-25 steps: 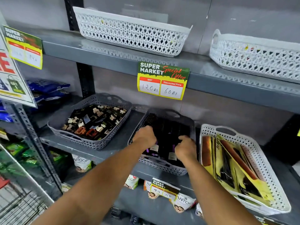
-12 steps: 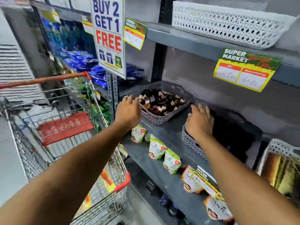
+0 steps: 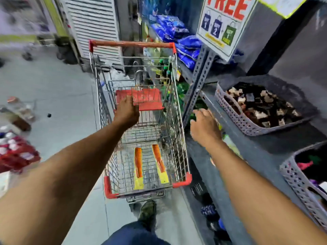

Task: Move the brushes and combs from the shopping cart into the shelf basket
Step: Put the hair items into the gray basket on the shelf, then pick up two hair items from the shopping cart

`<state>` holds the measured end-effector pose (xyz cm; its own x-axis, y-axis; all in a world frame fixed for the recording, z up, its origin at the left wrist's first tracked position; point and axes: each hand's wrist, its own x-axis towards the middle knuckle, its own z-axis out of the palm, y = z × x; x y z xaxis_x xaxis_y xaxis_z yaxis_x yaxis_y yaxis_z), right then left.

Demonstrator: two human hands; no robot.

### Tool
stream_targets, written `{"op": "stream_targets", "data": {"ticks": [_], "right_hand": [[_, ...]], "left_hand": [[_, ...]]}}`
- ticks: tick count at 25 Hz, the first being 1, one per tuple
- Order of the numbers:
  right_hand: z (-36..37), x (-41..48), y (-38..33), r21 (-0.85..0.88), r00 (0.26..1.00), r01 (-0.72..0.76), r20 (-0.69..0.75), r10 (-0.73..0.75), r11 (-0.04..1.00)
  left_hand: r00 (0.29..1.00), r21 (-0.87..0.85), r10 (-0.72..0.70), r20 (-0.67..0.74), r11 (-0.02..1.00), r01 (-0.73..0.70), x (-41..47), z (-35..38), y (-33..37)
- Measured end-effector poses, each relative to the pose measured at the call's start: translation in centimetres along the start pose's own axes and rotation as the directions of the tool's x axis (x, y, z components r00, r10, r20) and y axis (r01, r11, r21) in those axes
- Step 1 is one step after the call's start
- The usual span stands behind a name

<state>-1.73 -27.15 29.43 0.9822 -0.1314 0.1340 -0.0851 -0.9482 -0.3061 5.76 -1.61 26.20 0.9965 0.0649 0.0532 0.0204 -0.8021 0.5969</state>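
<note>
Below the left hand (image 3: 126,112), whose fingers curl loosely and hold nothing, two orange-and-yellow packaged combs (image 3: 138,167) lie flat on the wire floor of the chrome shopping cart (image 3: 180,156). Right hand (image 3: 205,128) hovers spread and empty, short of the perforated grey shelf basket (image 3: 290,175) on the grey metal shelf (image 3: 261,149).

- Floor (image 3: 53,89): pale grey, upper left of frame.
- White louvred shutter (image 3: 93,25): top centre.
- Grey metal shelving (image 3: 198,82): right side.
- Promotional sign (image 3: 224,23): upper right.
</note>
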Motion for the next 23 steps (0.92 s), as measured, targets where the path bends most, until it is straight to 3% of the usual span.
{"op": "stream_targets", "data": {"ticks": [3,7,12,18,23], "right_hand": [[5.8,1.6,-2.4,0.117,0.977,-0.045,0.212,0.019,0.992],[13.0,3.3,-3.5,0.138,0.908,-0.129,0.415,0.061,0.982],[22.2,5.4,-1.5,-0.008,0.695,-0.344,0.67,0.26,0.939],[30.9,2.8,0.9,-0.175,0.548,-0.421,0.732,0.404,0.89],[35.1,0.2,2.4,-0.235,0.545,-0.439,0.697,0.465,0.867]], "left_hand": [[0.969,-0.04,-0.225,0.105,0.972,0.23,0.1,3.8,-4.7],[0.877,-0.072,-0.403,0.262,0.898,0.434,0.0,9.3,-8.0],[0.691,0.088,-0.6,0.403,0.777,0.623,-1.9,15.9,-12.5],[0.545,0.215,-0.677,0.494,0.703,0.678,-4.5,21.5,-16.7],[0.527,0.342,-0.716,0.457,0.689,0.639,-6.1,24.9,-18.1]]}}
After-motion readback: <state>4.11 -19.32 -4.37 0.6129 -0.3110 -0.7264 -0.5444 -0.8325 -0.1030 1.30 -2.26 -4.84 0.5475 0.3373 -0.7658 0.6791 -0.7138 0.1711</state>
